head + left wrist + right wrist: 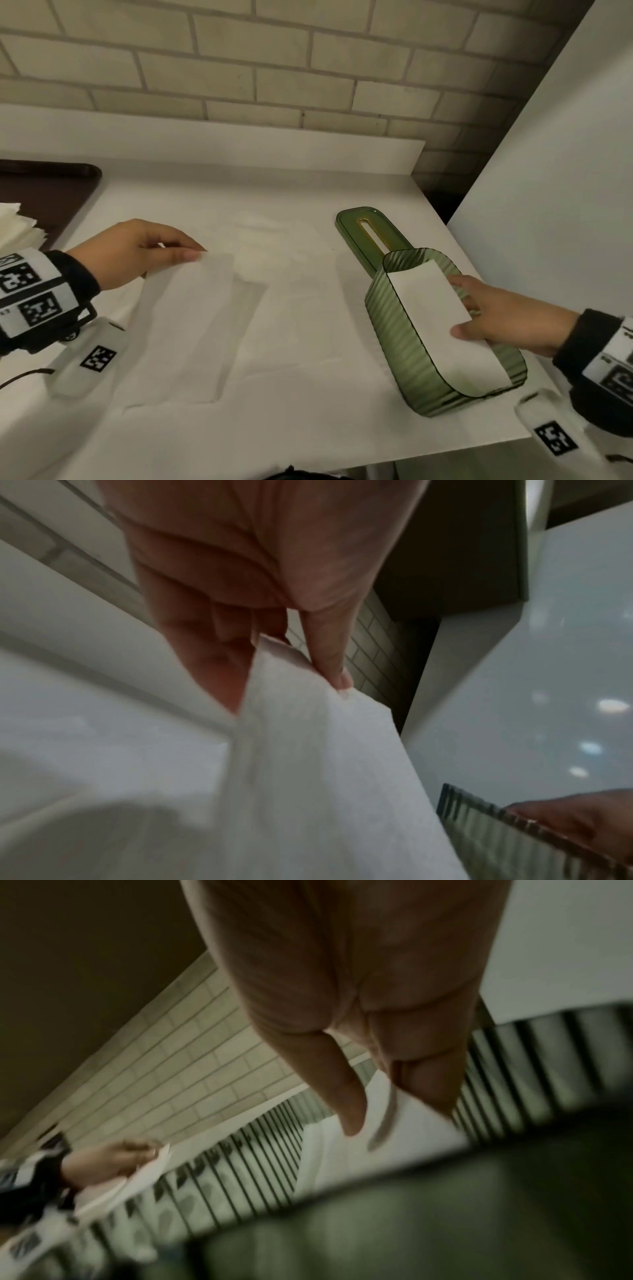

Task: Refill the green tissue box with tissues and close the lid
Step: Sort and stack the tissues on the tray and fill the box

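The green ribbed tissue box stands open at the right of the white counter, and its wall fills the right wrist view. Its slotted green lid lies flat just behind it. A white tissue lies in the box. My right hand holds this tissue at its right edge, thumb on top and fingers reaching into the box. My left hand pinches the top corner of a second, loose tissue above the counter, left of the box. This sheet hangs down, blurred.
A stack of white tissues sits on a dark tray at the far left. A tall white panel rises close to the right of the box. The brick wall and a low white backsplash close off the back.
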A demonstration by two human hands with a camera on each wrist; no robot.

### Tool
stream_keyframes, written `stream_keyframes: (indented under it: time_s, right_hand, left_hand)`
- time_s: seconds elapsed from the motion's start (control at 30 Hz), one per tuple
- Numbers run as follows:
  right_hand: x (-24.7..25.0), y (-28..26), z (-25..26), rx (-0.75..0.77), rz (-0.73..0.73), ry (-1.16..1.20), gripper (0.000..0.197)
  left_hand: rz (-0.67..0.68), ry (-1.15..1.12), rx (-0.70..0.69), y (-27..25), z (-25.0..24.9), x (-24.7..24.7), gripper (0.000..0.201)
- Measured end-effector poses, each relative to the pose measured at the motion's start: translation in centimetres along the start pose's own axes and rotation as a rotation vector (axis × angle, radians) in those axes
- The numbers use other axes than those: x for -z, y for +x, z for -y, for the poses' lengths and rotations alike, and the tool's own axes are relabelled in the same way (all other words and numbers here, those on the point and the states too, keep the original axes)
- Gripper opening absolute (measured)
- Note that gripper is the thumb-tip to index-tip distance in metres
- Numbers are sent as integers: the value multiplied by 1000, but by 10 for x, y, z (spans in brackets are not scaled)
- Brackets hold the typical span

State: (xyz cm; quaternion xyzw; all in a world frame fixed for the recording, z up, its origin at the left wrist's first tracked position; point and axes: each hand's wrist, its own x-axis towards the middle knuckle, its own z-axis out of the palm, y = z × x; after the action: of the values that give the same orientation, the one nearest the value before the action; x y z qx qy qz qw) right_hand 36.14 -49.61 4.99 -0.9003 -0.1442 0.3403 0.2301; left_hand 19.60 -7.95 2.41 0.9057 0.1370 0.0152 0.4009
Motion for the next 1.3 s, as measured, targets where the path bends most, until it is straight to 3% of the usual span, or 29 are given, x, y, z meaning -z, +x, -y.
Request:
stream_keyframes:
  time_s: [0.13,0.2,0.27,0.33,0.43,0.53,0.6,0.67,0.77,0.83,0.93,1.1,1.23,1.3]
  right_hand:
    - [-3,-4,5,86,-83,-450,88]
    - [-3,-14,8,125,-125,-593,79]
    - [-5,-26,12,170,-172,-733,62]
    - [-7,-40,22,225,-258,-812,52]
    - [-12,-59,41,337,-281,-496,54]
    - [-24,-65,56,418,-133,-3,78]
    - [-35,-59,62,449,-26,236,93]
    - [-40,-51,66,476,48,448,101]
    - [-34,-45,71,478,111,709,63]
    - [-28,-42,69,473,118,749,45]
    - [-17,-36,59,478,97,682,37]
    - [13,-24,26,429,41,562,31]
    - [28,-14,0,338,15,522,23]
    - [31,-12,-8,316,-24,451,47]
  left_hand:
    - [-44,-107,-102,-5,-24,-2,78]
    - [-77,-156,-140,-6,-39,-5,63]
    - [-118,-212,-146,-6,-55,-9,34]
    - [-157,-275,-163,-5,-70,-15,29]
    - [-172,-398,-207,1,-90,-26,55]
    - [-139,-549,-221,9,-115,-39,40]
    - [-105,-605,-240,15,-131,-46,44]
    - [-81,-650,-260,20,-144,-54,36]
    - [-62,-709,-235,23,-157,-64,9]
    - [-45,-705,-210,22,-158,-68,12]
    - [-32,-589,-120,17,-143,-66,30]
    - [74,-130,84,8,-79,-43,18]
    - [226,214,234,7,-28,-29,31]
    - [257,347,271,8,-14,-27,40]
